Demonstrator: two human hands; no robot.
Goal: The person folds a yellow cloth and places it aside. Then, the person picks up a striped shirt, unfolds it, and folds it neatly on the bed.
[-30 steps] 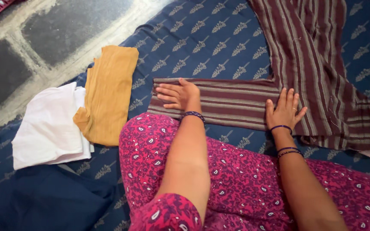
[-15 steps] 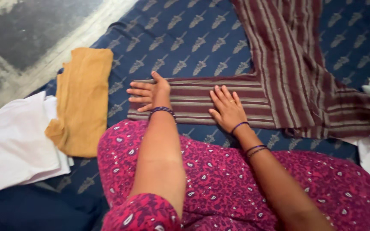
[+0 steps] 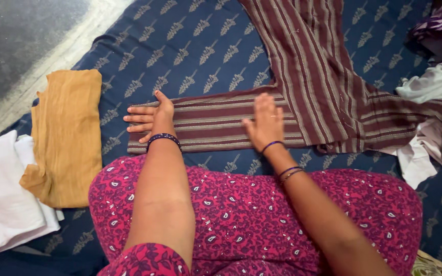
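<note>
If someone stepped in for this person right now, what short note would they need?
Left hand: flat, pressing the end of the striped garment's sleeve.
Right hand: flat on the same sleeve, nearer the body of the garment.
Garment lies spread on the blue patterned sheet.
Done: a mustard cloth and a white cloth lie folded at the left.
Left: the garment is not yet folded; more clothes are heaped at the right.
</note>
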